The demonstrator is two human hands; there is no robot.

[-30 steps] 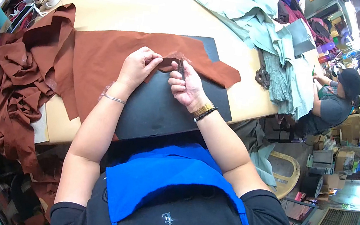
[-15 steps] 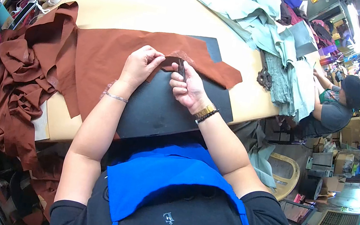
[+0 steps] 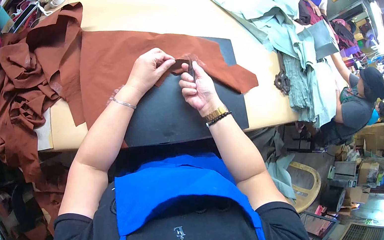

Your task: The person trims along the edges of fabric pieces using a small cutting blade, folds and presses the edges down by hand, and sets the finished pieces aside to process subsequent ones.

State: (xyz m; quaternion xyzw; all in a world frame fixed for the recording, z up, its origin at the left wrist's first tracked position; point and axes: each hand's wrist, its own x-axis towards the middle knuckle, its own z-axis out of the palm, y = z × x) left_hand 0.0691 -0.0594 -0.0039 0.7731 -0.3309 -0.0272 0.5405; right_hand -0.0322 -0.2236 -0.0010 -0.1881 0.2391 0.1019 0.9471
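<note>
Rust cloth [image 3: 127,54] lies crumpled in a heap at the left of the table [image 3: 144,7], part of it hanging over the edge. Some white paper [image 3: 44,133] shows beside the heap, at the table's near edge. From there the cloth runs flat to the right, across the far part of a black mat [image 3: 167,116], and ends in a blunt point past the mat.

The left hand [image 3: 151,69], with a silver bracelet at its wrist, has thumb and fingertips closed on the cloth's near edge, where a narrow part is lifted and curved between the hands. Just right of it, the right hand [image 3: 198,90] has its fingers curled around a small dark tool [image 3: 191,70], thumb along it, the tip at the lifted edge. A gold band and dark beads circle that wrist.

Farther right, a brown coil [image 3: 282,83] lies beside pale green cloth [image 3: 285,37], which drapes off the table near a person in a dark cap [image 3: 373,81].
</note>
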